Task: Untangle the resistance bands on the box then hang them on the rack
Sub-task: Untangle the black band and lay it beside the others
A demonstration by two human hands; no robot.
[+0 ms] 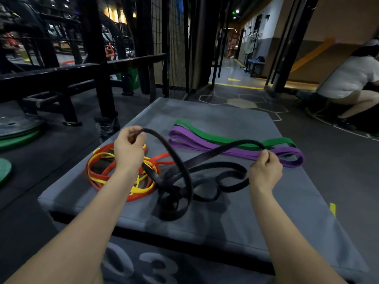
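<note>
On the grey padded box (287, 201): one flat black rubber band (180, 181), coiled in loops, its raised strand running left to right between two hands. Left hand (128, 151) fingers pinch one end; right hand (265, 171) fingers pinch the other. Beside it, red and yellow thin bands (106, 173) tangled; purple band (205, 144) and green band (215, 138) lying straight, diagonal.

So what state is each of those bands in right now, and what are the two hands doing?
black band: tangled in loops, partly lifted off the box
red and yellow bands: tangled together in a pile
purple band: lying flat, folded
green band: lying flat beside the purple
left hand: gripping black band
right hand: pinching black band
</note>
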